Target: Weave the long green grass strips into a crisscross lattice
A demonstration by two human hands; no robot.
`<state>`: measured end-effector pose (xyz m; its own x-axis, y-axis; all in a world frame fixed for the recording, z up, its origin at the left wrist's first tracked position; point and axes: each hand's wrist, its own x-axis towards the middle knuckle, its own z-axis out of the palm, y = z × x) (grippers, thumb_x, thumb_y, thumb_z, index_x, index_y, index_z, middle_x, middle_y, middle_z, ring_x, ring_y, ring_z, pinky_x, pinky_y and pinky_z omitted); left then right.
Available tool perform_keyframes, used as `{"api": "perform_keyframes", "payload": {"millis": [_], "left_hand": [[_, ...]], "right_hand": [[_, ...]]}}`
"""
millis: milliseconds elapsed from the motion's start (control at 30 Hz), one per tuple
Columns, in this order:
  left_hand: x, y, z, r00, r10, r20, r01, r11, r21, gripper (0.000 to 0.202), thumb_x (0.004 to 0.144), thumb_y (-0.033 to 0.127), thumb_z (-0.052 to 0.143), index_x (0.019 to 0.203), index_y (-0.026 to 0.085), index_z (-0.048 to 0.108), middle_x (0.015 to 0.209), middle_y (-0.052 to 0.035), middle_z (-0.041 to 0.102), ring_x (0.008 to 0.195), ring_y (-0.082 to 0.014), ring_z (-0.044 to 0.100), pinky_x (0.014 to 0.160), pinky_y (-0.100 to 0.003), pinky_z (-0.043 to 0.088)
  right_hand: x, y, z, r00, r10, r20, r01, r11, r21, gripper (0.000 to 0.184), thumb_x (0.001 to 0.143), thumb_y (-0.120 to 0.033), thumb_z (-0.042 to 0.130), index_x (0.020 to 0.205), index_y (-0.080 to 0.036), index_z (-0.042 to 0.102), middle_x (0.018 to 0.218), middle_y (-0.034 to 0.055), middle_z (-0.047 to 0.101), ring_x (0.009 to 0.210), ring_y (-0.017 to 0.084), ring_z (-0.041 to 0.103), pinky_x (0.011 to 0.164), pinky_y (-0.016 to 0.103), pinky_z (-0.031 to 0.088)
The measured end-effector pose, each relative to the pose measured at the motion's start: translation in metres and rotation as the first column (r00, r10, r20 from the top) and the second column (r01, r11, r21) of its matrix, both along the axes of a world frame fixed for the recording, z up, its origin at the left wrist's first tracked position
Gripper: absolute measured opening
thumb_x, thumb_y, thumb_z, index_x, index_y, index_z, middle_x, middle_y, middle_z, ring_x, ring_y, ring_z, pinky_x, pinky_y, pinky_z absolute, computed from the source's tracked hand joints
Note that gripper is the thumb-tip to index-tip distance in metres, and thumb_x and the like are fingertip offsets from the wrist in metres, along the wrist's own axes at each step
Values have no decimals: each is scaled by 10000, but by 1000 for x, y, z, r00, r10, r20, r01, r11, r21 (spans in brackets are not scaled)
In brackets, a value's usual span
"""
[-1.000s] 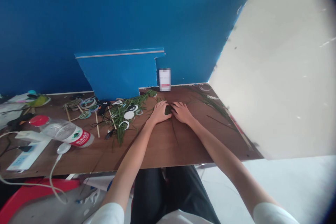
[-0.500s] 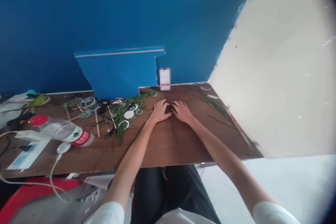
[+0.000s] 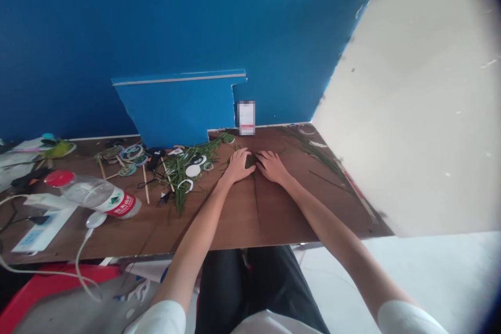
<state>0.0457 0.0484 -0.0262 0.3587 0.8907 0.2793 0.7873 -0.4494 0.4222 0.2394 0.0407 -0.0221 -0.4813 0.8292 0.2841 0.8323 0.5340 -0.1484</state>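
A small dark green piece of grass blades (image 3: 251,159) lies on the brown table (image 3: 235,224) between my hands. My left hand (image 3: 237,166) rests low over its left side, fingers forward and thumb toward the right, gripping it at the edge. From the other side my right hand (image 3: 273,166) has its bent fingertips on the same piece. A thin dark blade trails from it toward the table's front edge. The fingers partly cover the piece, so its exact shape is hidden.
A heap of green blades (image 3: 180,180) with white rings and discs lies left of my hands. Farther left are a plastic bottle (image 3: 92,194), a power strip (image 3: 43,232) and sticks. More blades (image 3: 326,156) lie at right. A phone-like card (image 3: 246,117) leans on the blue wall.
My hands stay almost in place, with only slight finger movement around the green piece. The whole view has shifted by a hair.
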Motion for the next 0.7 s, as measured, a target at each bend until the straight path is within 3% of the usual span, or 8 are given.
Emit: {"api": "perform_keyframes", "payload": {"millis": [200,333,433,600,700], "left_hand": [[-2,3,-1,988,130,88,-133,991,20,345,862,189,481,1203,214,527,1380,-89,502,1323,-248,403,1121,-450,328],[-1,-1,3,985,155,72,-159,986,52,343,848,124,446,1155,223,561,1345,-71,527,1292,-243,427,1097,-434,356],[0,-4,6,990,136,23,-138,988,67,337,858,122,435,1143,230,579,1336,-67,534,1287,-253,427,1076,-442,372],[2,-5,5,990,134,-33,-132,989,61,302,887,166,449,1150,222,587,1325,-84,537,1284,-263,428,1069,-456,371],[2,-5,6,993,109,-44,-106,992,64,299,913,217,452,1184,230,577,1337,-84,525,1293,-260,418,1076,-456,359]], "right_hand": [[0,1,-1,999,-8,-33,7,1000,-8,455,995,-336,362,1393,-158,493,1390,138,522,1278,280,391,1016,459,360],[-1,0,1,999,-13,-41,12,1000,-13,448,989,-332,362,1368,-152,519,1380,146,529,1276,286,388,1015,463,356],[0,1,1,996,-66,-61,66,998,4,414,979,-306,366,1313,-161,564,1359,145,542,1255,293,399,1005,454,353],[4,5,-1,950,-268,-161,278,960,41,338,915,-189,397,1147,-155,642,1306,144,566,1208,306,421,970,458,355],[5,6,-2,943,-275,-184,288,956,46,324,913,-185,397,1105,-161,657,1310,138,569,1213,304,424,968,457,356]]}}
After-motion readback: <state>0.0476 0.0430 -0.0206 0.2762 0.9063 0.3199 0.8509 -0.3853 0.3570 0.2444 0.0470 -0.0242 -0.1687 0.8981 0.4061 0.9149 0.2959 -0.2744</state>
